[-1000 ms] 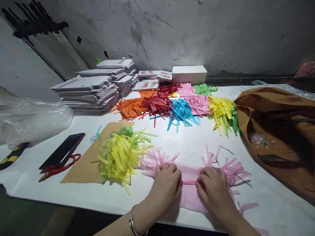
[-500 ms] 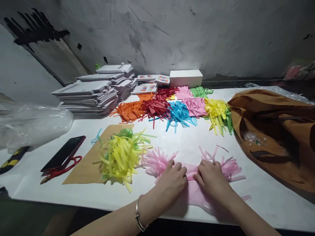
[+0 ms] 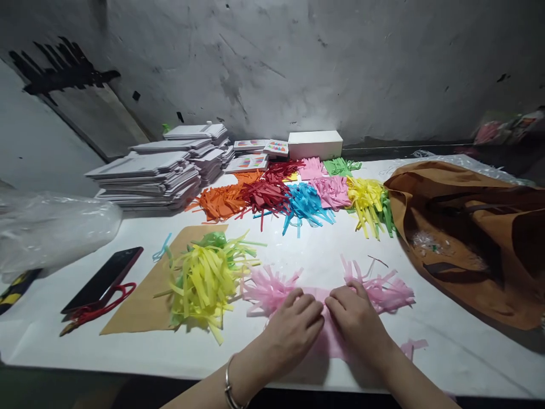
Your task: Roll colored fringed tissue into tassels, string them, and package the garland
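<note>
Head view shows both forearms coming from the lower edge and leaning toward each other, so that the left hand [image 3: 296, 329] and the right hand [image 3: 355, 318] almost meet. The backs of the hands face up, the fingers are bent, and a silver bracelet [image 3: 229, 386] is around the left wrist. Between and under them, near the front edge of the white surface [image 3: 460, 363], lies the pink fringed paper [image 3: 334, 341], its strips spreading out at both sides. The grip of each hand is nearly closed upon its middle part; the fingertips are partly hidden, so I cannot tell how firmly they press. Just beside, on the left, the yellow fringed paper [image 3: 202, 278] lies over a brown sheet [image 3: 136, 301].
</note>
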`<state>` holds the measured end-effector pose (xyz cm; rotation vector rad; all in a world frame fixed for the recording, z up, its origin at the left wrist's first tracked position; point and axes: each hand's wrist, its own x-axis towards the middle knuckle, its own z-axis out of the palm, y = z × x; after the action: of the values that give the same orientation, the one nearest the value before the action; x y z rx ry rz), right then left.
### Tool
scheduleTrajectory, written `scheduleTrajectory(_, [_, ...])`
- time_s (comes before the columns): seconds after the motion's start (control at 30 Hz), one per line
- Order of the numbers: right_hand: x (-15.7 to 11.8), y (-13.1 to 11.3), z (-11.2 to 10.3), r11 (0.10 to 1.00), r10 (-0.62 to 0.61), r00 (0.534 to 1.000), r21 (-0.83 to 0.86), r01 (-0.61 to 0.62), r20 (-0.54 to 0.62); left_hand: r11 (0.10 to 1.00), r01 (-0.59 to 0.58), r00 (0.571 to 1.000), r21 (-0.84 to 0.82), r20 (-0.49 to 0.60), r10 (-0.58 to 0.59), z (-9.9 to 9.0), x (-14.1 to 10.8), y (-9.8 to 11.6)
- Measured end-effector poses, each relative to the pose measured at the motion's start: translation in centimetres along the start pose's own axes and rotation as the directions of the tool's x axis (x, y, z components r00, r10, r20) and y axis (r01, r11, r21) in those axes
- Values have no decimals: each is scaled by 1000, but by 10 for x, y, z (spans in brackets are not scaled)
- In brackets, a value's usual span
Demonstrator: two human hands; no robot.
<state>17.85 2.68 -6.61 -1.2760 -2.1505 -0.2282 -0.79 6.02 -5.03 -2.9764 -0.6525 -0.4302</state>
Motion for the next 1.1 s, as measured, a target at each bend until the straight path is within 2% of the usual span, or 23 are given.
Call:
scheduleTrajectory(0.07, [4,9,-7,998,63,996,0,-63,-59,995,-67,996,-71,50,70,3,-3,3])
scheduleTrajectory(0.1, [5,16,-13,995,98,990,-6,-100,-97,994,-50,996,-100,72,57,5,-4,4])
scheduleTrajectory(0.17, [6,34,-32,984,166,966,-31,-176,-197,990,47,996,-132,83,-36,10,-5,4])
scheduleTrajectory(0.23, [0,58,-57,959,230,918,-82,-270,-324,977,127,990,-168,73,-117,13,-6,2])
scheduleTrajectory(0.27, [-5,70,-72,938,259,881,-114,-327,-396,969,152,987,-194,73,-140,14,-6,1])
scheduleTrajectory(0.33, [-21,92,-104,831,349,740,-176,-528,-575,951,184,982,-247,88,-167,13,-7,-1])
scheduleTrajectory(0.37, [-30,100,-119,770,339,656,-201,-605,-674,940,193,980,-280,96,-172,12,-8,-2])
scheduleTrajectory(0.4, [-39,104,-133,721,293,601,-241,-649,-743,926,196,980,-321,92,-176,9,-8,-2])
scheduleTrajectory(0.43, [-46,105,-144,717,229,625,-305,-627,-746,908,196,981,-370,68,-184,5,-7,-2])
scheduleTrajectory(0.47, [-53,102,-153,749,148,703,-386,-539,-696,884,192,979,-427,27,-200,0,-5,-2])
scheduleTrajectory(0.53, [-61,86,-159,851,12,901,-469,-237,-433,817,177,963,-549,-74,-258,-16,4,1])
scheduleTrajectory(0.57, [-62,74,-157,895,-45,955,-437,-92,-293,776,167,950,-608,-111,-292,-26,11,5])
scheduleTrajectory(0.6, [-61,62,-153,926,-72,980,-378,-3,-186,730,157,940,-665,-124,-316,-37,21,10])
scheduleTrajectory(0.67, [-57,39,-143,957,-103,986,-283,63,-128,617,148,945,-773,-73,-318,-55,46,23])
scheduleTrajectory(0.73, [-51,25,-136,961,-137,977,-262,91,-163,446,211,955,-870,86,-285,-66,73,38])
scheduleTrajectory(0.83, [-47,23,-138,968,-149,952,-237,85,-268,33,390,903,-920,375,-208,-66,106,57])
scheduleTrajectory(0.9, [-49,28,-142,991,-52,932,-134,4,-358,-194,438,869,-878,469,-158,-57,119,67])
scheduleTrajectory(0.93, [-51,30,-143,998,22,916,-48,-45,-400,-254,434,865,-864,479,-151,-51,123,70])
scheduleTrajectory(1.0, [-57,33,-137,979,190,876,157,-133,-443,-308,398,876,-864,458,-154,-38,130,76])
scheduleTrajectory(1.07, [-65,34,-125,928,324,828,324,-184,-458,-318,347,891,-883,415,-181,-26,137,82])
scheduleTrajectory(1.1, [-68,34,-118,901,384,789,382,-207,-479,-308,325,898,-894,394,-195,-21,140,84])
